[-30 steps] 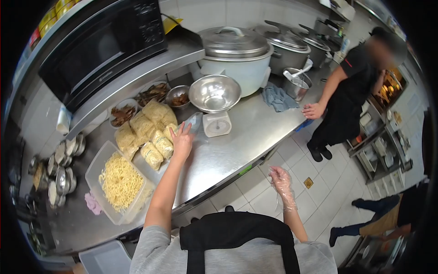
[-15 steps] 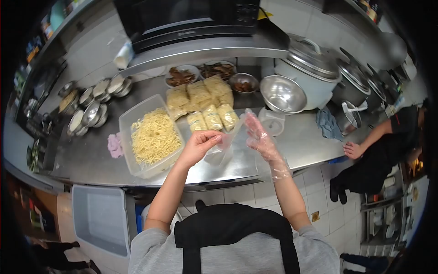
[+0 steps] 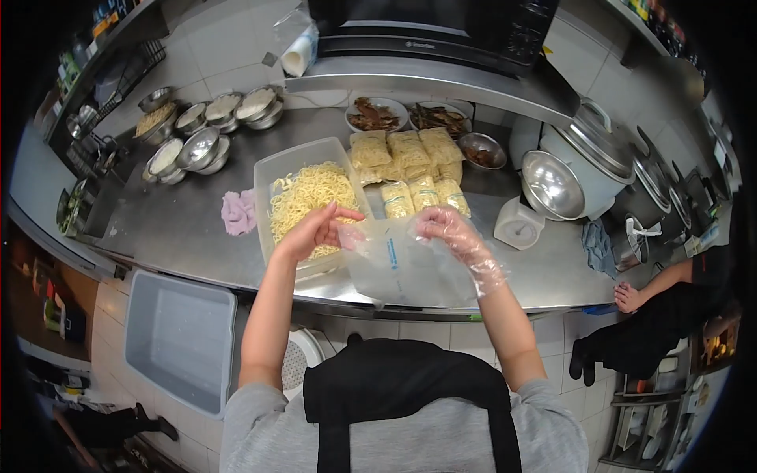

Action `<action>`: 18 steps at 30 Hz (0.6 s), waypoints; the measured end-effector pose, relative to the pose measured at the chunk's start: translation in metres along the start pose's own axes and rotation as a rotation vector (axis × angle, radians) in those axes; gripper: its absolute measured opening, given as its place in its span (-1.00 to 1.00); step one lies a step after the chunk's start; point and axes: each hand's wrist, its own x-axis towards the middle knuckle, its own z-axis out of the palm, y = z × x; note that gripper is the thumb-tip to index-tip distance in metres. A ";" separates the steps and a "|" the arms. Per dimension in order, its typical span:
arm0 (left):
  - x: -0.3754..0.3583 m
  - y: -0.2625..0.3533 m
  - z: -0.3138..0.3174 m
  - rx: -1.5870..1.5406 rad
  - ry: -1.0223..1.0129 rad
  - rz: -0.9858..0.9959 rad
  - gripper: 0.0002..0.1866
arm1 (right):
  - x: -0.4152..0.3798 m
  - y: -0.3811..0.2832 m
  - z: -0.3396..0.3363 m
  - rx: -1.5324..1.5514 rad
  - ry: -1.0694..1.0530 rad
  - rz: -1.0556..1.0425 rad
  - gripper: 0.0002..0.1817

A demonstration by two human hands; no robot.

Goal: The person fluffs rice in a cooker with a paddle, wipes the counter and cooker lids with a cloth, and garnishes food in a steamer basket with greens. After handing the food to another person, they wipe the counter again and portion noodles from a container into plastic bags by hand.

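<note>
A clear plastic bag (image 3: 398,264) with blue print hangs spread between my two hands, over the counter's front edge. My left hand (image 3: 315,230) is bare and holds the bag's upper left edge. Its index finger is partly stretched out, and a fingertip shows pink through the plastic. My right hand (image 3: 453,232), in a clear disposable glove, is closed on the upper right edge. Behind my left hand stands a translucent tub (image 3: 262,193) of loose yellow noodles (image 3: 315,193). Bagged noodle portions (image 3: 424,191) lie just beyond the bag, with larger filled bags (image 3: 406,150) stacked behind them.
A white kitchen scale (image 3: 516,225) and a steel bowl (image 3: 553,185) stand right, near a lidded cooker (image 3: 595,158). Several small bowls (image 3: 197,148) and a pink cloth (image 3: 238,213) are left. A grey bin (image 3: 177,339) stands below. A co-worker's hand (image 3: 628,297) rests at the counter's right.
The view has swung left. The bag, previously edge-on between my hands, is now spread wide and flat. My right hand has gone from extended fingers to a closed grip on the bag's edge.
</note>
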 end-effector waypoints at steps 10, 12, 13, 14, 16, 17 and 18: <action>0.037 0.026 -0.015 0.581 -0.410 -0.167 -0.82 | 0.046 -0.033 0.005 -0.409 0.040 0.143 -0.81; 0.037 0.018 -0.020 0.593 -0.358 -0.065 -0.83 | 0.050 -0.031 0.012 -0.426 0.109 0.089 -0.81; 0.035 0.013 -0.019 0.580 -0.294 0.031 -0.87 | 0.051 -0.032 0.020 -0.620 0.366 -0.187 -0.79; 0.033 0.008 -0.021 0.580 -0.294 0.032 -0.87 | 0.052 -0.034 0.027 -0.803 0.624 -0.470 -0.77; 0.029 0.001 -0.020 0.572 -0.013 0.054 -0.87 | 0.044 -0.045 0.037 -0.636 0.627 -0.535 -0.74; 0.027 -0.007 -0.020 0.541 0.015 0.073 -0.83 | 0.034 -0.052 0.048 -0.425 0.595 -0.305 -0.74; 0.025 -0.016 -0.018 0.539 0.014 0.070 -0.83 | 0.026 -0.052 0.056 -0.211 0.556 -0.074 -0.72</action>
